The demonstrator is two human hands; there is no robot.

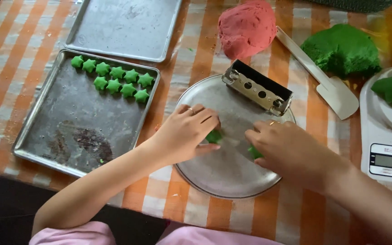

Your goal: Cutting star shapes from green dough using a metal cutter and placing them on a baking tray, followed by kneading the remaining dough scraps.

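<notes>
Head view, sole entry.

Step in hand, as judged: shaping small green dough pieces on round metal plate (223, 174). Best done with light, even fingertip pressure, dough kept flat against plate, points not squashed; finished pieces set in rows matching those already on tray.

Left hand (189, 134): palm down, fingers pressed together and curled over green piece (213, 136), pinching or pressing it against plate; exact grip hidden under fingers. Ring on one finger. Forearm angled in from lower left, wrist low.

Right hand (286, 147): palm down, fingers bent, tips closed on second green piece (254, 152), mostly hidden beneath hand. Forearm entering from lower right, crossing plate rim.

Both pieces on plate, near its middle, apart from each other.

Metal cutter (257, 88): at plate's far rim, black inside, holes along side, untouched.

Tray (46, 136): left of plate, ten green stars (113, 80) in two rows at far end, dark marks on bare part.
Second tray (123, 27): beyond first.
Red dough (247, 27): beyond cutter.
White spatula (323, 77): right of red dough.
Green dough (343, 47): right of spatula.
Scale (389, 136): far right, more green dough on top.
Orange-and-white striped cloth (205, 213): under all.
</notes>
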